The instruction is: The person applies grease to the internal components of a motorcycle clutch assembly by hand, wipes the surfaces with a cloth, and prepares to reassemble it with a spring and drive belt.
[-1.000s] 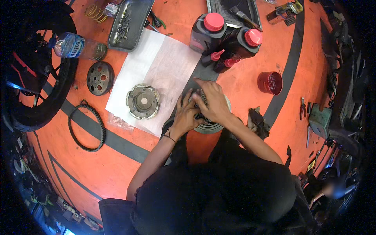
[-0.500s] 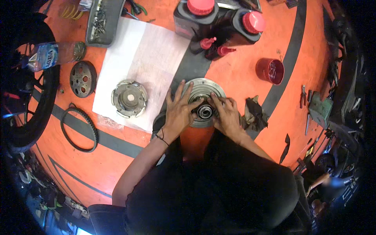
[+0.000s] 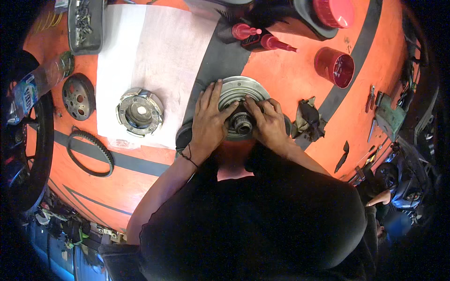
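A ridged metal pulley [image 3: 240,85] lies in front of me, close to my body, with a dark round hub [image 3: 243,123] rising from its middle. My left hand [image 3: 208,119] grips its left side, fingers stretched along the disc and thumb at the hub. On the opposite side, my right hand [image 3: 269,122] presses bent fingers against the disc and hub. The fingertips partly hide the join between hub and disc. To the left, a clutch with curved shoes [image 3: 125,110] rests on a white sheet [image 3: 173,42]. Beyond that are a perforated clutch drum [image 3: 70,99] and a toothed drive belt [image 3: 110,161].
Black jugs with red caps [image 3: 335,11] and small red-nozzled bottles [image 3: 246,31] stand at the back. A red cup [image 3: 328,64], a crumpled dark rag [image 3: 309,119] and tools lie right. Far left are a parts tray [image 3: 86,47], a plastic bottle [image 3: 35,91] and a tyre [image 3: 43,154]. Another person's hand [image 3: 379,198] shows at the right.
The whole view has shifted, with the jugs now nearer the top edge. My left fingers are closer together on the disc. Both hands stay on the pulley.
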`<state>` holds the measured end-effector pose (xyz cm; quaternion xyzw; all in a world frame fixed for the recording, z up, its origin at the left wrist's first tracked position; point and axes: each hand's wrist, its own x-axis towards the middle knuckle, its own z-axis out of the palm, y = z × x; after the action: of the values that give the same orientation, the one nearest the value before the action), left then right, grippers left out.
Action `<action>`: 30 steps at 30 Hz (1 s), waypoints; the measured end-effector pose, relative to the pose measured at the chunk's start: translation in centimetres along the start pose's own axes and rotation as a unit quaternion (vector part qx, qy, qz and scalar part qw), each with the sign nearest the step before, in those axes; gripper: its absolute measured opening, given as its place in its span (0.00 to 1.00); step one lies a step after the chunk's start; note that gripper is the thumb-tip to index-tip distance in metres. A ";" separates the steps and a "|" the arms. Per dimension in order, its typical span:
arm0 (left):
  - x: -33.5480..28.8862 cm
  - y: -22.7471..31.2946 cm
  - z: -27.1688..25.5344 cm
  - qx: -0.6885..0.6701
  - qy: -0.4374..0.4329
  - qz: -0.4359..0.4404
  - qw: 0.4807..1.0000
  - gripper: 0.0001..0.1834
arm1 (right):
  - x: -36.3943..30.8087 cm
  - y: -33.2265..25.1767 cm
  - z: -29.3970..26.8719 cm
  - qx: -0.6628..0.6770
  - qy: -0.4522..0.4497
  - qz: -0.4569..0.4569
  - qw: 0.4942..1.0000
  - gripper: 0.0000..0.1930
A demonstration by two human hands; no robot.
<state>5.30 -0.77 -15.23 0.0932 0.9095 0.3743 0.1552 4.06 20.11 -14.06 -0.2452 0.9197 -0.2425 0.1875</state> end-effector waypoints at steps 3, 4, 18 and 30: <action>0.8 0.0 0.3 -0.002 0.017 0.006 1.000 0.25 | 0.2 0.3 0.1 -0.011 0.016 0.012 1.000 0.38; 0.8 0.0 0.4 -0.001 0.016 0.008 1.000 0.25 | 0.0 -0.1 0.3 -0.018 0.025 0.025 0.999 0.39; -1.1 0.0 -2.3 -0.039 -0.004 0.021 0.999 0.39 | -4.2 0.8 -5.2 -0.027 0.155 0.079 0.984 0.33; 0.0 -3.1 -1.4 -0.325 0.055 -0.252 0.910 0.20 | -12.7 12.5 -2.3 -0.127 0.075 0.301 0.942 0.21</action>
<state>4.66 -3.86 -16.42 -0.2157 0.7376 0.6022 0.2161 8.82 37.35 -16.07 0.0403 0.9852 -0.0739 0.1494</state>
